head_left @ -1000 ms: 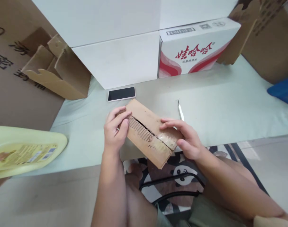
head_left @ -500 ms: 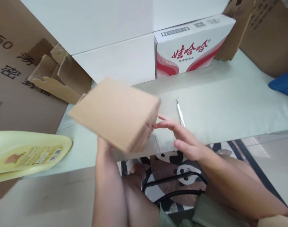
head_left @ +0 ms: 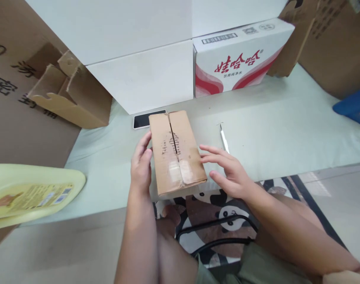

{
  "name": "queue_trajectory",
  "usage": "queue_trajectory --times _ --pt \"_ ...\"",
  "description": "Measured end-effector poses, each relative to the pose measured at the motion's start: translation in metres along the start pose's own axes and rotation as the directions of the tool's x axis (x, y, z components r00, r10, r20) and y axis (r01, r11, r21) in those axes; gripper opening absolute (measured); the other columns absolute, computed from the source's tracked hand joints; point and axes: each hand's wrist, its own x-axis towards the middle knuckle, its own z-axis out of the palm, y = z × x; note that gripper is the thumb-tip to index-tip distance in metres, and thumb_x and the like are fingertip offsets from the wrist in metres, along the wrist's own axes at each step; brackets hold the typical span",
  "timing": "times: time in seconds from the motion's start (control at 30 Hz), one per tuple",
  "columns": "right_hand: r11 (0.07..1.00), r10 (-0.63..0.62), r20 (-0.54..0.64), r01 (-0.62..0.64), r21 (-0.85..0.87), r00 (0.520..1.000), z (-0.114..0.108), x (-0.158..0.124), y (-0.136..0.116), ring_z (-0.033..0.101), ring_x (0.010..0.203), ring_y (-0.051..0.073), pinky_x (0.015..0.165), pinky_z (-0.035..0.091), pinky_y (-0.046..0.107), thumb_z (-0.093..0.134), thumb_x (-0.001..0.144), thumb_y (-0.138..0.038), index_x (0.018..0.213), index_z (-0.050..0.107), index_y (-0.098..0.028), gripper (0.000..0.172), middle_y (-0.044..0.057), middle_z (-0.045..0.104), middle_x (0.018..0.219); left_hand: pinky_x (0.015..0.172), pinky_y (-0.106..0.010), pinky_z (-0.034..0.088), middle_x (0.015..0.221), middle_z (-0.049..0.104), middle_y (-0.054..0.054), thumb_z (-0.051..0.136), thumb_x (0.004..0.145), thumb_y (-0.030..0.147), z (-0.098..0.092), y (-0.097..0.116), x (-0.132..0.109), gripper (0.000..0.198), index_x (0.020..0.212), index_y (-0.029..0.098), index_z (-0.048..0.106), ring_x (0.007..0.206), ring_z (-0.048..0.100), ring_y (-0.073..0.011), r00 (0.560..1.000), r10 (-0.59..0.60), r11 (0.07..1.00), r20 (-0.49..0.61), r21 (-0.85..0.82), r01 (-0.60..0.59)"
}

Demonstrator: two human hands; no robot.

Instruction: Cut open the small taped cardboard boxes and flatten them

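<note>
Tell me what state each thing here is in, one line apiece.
Small carton: flaps nearly meeting, dark slit between them.
Left hand: against the small carton's left side.
Right hand: open beside it, contact unclear.
Phone: screen dark, partly hidden.
White tool: lying on the table.
Red-and-white box: visible sides closed.
Left brown carton: open.

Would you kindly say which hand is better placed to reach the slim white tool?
Likely the right hand: it is open and nearer the tool, while the left hand holds the carton.

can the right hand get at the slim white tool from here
Probably yes: the slim white tool lies just beyond the right hand on the cloth, with nothing visible standing between them.
</note>
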Motion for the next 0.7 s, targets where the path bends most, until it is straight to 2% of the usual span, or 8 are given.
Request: queue_trajectory --times 0.13,0.23,0.37,0.47,0.53,0.6,0.63,0.7 --pt "0.957 0.179 -0.182 -0.214 -0.198 0.967 -0.004 0.007 0.022 0.071 0.095 0.026 0.088 0.059 0.047 0.054 0.094 -0.027 0.100 0.071 -0.025 0.018 0.009 0.074 0.104 0.118 -0.049 0.039 0.156 0.051 -0.013 0.069 0.083 0.062 0.003 -0.001 -0.003 0.061 0.132 0.027 0.065 0.149 0.041 -0.0337 0.974 -0.045 0.996 0.223 0.087 0.027" --pt "0.923 0.298 -0.128 -0.320 -0.215 0.946 -0.003 0.010 0.036 0.069 0.101 0.026 0.086 0.059 0.047 0.049 0.097 -0.031 0.114 0.071 -0.024 0.028 0.011 0.071 0.114 0.118 -0.053 0.038 0.158 0.049 -0.014 0.066 0.081 0.068 0.008 -0.002 -0.007 0.068 0.135 0.027 0.062 0.152 0.036 -0.0358 0.964 -0.078 0.994 0.253 0.090 0.056" --pt "0.981 0.167 0.064 -0.160 -0.107 0.984 0.005 0.007 0.033 0.059 0.131 0.028 0.103 0.055 0.051 0.051 0.099 -0.034 0.144 0.055 -0.027 0.046 0.013 0.060 0.145 0.113 -0.050 0.047 0.150 0.057 -0.008 0.066 0.077 0.074 0.015 0.015 -0.016 0.069 0.134 0.034 0.062 0.143 0.049 -0.0340 0.985 -0.033 0.975 0.170 -0.209 0.069" --pt "0.992 0.045 0.184 -0.022 -0.123 0.982 0.007 0.003 0.023 0.056 0.136 0.028 0.111 0.049 0.052 0.052 0.099 -0.033 0.151 0.048 -0.027 0.052 0.013 0.057 0.149 0.115 -0.049 0.046 0.150 0.058 -0.003 0.064 0.083 0.066 0.010 0.036 -0.018 0.055 0.130 0.038 0.067 0.143 0.050 -0.0321 0.996 -0.006 0.951 0.094 -0.306 0.035" --pt "0.982 0.010 0.289 0.045 -0.182 0.957 0.005 0.001 0.021 0.058 0.134 0.029 0.108 0.051 0.053 0.053 0.099 -0.033 0.148 0.052 -0.027 0.049 0.013 0.058 0.148 0.123 -0.050 0.036 0.158 0.049 0.000 0.065 0.082 0.065 -0.001 0.044 -0.015 0.049 0.120 0.036 0.074 0.152 0.036 -0.0333 0.992 0.096 0.977 0.076 -0.199 -0.080" --pt "0.958 0.055 0.304 0.035 -0.284 0.951 0.000 0.000 0.024 0.062 0.127 0.030 0.104 0.053 0.054 0.053 0.097 -0.032 0.138 0.060 -0.026 0.042 0.013 0.064 0.141 0.124 -0.054 0.031 0.157 0.049 -0.001 0.074 0.078 0.054 -0.013 0.044 -0.010 0.032 0.100 0.031 0.080 0.152 0.035 -0.0369 0.965 0.102 0.993 0.243 0.028 -0.112" --pt "0.933 0.117 0.253 -0.019 -0.359 0.960 -0.003 0.000 0.027 0.065 0.122 0.031 0.101 0.054 0.054 0.052 0.097 -0.032 0.132 0.064 -0.025 0.038 0.013 0.067 0.134 0.124 -0.055 0.031 0.156 0.050 -0.003 0.074 0.079 0.050 -0.018 0.041 -0.007 0.026 0.094 0.030 0.081 0.150 0.036 -0.0381 0.952 0.071 0.988 0.297 0.112 -0.108" --pt "0.813 0.297 0.066 -0.215 -0.541 0.953 -0.011 0.001 0.035 0.068 0.110 0.034 0.092 0.056 0.054 0.052 0.096 -0.034 0.123 0.068 -0.021 0.034 0.016 0.071 0.120 0.122 -0.057 0.033 0.151 0.053 -0.005 0.072 0.080 0.044 -0.024 0.032 -0.004 0.019 0.088 0.028 0.081 0.147 0.040 -0.0386 0.956 0.039 0.981 0.290 0.169 -0.092"
